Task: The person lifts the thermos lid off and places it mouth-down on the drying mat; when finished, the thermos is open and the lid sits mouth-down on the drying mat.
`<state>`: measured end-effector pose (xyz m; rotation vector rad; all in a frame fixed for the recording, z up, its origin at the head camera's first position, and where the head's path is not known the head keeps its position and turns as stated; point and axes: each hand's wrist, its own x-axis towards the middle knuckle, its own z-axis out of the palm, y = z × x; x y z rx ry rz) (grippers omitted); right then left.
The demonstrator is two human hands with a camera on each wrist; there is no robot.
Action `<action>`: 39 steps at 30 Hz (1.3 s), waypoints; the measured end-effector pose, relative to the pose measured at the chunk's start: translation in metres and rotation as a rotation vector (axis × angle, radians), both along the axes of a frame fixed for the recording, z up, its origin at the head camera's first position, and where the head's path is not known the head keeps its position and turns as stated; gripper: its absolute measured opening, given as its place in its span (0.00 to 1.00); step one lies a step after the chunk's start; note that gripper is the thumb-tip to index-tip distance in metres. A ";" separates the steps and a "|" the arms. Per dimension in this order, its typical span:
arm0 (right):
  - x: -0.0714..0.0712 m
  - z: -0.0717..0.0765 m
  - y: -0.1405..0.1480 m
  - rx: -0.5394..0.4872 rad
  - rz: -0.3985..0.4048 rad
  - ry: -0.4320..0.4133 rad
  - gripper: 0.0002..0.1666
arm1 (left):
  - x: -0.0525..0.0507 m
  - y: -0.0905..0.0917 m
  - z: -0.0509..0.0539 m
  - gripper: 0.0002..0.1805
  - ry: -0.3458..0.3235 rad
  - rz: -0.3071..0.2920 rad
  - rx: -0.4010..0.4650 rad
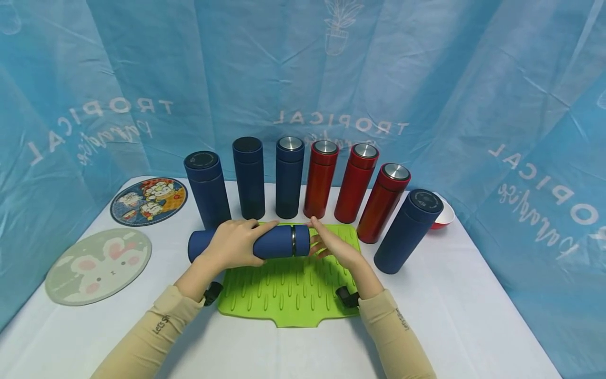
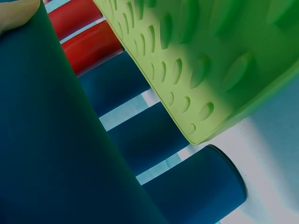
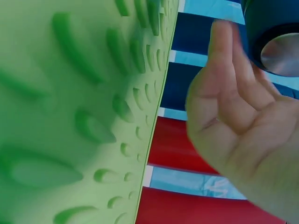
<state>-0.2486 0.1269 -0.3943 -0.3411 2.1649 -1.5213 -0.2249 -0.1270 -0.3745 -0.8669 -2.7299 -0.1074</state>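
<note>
Left fingers (image 1: 266, 228) curled round a sideways blue bottle (image 1: 278, 245) above a green mat (image 1: 293, 300); right fingers (image 1: 324, 229) loosely extended by its cap (image 1: 302, 240)

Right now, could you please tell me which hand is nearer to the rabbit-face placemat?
Left: the left hand grips the horizontal blue flask, right of the rabbit-face placemat; the right hand is farther right, by the flask's cap.

The head view looks forward and down over the bench (image 1: 450, 326); both wrist views, close and tilted, share the green mat (image 1: 293, 295) at its lower centre.
</note>
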 end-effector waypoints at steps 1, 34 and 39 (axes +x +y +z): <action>0.000 0.000 -0.002 0.026 -0.018 -0.029 0.49 | 0.000 0.000 0.000 0.46 -0.001 -0.001 0.002; 0.003 -0.005 0.005 -0.188 0.087 -0.031 0.33 | 0.003 -0.002 -0.001 0.46 -0.059 0.019 -0.002; 0.003 -0.005 0.006 -0.218 0.097 -0.010 0.35 | 0.003 -0.003 -0.002 0.46 -0.069 0.023 0.007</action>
